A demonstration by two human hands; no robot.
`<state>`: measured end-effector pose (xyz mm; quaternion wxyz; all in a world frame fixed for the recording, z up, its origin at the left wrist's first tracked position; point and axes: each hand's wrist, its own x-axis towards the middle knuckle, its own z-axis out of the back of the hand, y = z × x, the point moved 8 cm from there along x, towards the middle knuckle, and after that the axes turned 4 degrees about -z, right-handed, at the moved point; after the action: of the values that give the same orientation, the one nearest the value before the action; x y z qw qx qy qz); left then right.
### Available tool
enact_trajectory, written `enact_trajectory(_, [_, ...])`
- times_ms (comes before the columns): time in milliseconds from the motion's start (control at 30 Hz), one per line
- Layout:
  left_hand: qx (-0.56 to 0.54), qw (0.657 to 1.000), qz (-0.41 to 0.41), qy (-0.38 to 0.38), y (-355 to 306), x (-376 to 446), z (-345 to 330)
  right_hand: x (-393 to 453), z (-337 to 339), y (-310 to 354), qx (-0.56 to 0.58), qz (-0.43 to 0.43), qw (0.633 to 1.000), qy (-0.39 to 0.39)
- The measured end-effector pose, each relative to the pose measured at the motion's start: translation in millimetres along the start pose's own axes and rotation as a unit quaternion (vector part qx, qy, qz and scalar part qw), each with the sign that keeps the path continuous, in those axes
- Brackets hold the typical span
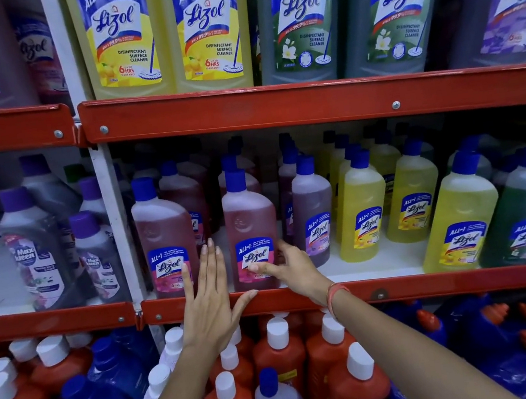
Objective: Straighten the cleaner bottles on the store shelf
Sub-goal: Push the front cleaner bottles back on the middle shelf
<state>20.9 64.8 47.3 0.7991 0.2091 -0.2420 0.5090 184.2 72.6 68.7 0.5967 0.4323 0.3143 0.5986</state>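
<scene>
The left hand [209, 304] is raised flat, fingers straight and spread, holding nothing, just left of the pink Lizol bottle [251, 232]. The right hand [291, 270] curls its fingers around that bottle's lower right side, thumb pressed on the label reading "ALL in 1 Lizol". The bottle stands upright at the front of the middle shelf [404, 284]. Right of it stand yellow Lizol bottles [362, 208]; far left, Max Kleen bottles [36, 253].

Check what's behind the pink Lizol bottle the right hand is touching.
Behind that pink Lizol bottle, held by the right hand, another blue cap and darker bottles show. Their bodies and labels are hidden.
</scene>
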Motion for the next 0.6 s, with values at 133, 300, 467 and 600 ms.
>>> enact_trajectory(133, [0.005,1.0,0.0,0.002,0,0,0,-7,0,3,0.002,0.001,1.0,0.002])
enact_trajectory(300, [0.009,1.0,0.001,0.005,0,1,-1,-10,0,4,0.0,0.003,1.0,0.008])
enact_trajectory(467, [0.017,1.0,0.0,0.006,1,1,-3,-11,0,5,0.002,0.003,1.0,0.007])
enact_trajectory(600, [0.016,1.0,-0.001,0.005,0,1,-2,-12,0,6,-0.001,0.007,1.0,0.012])
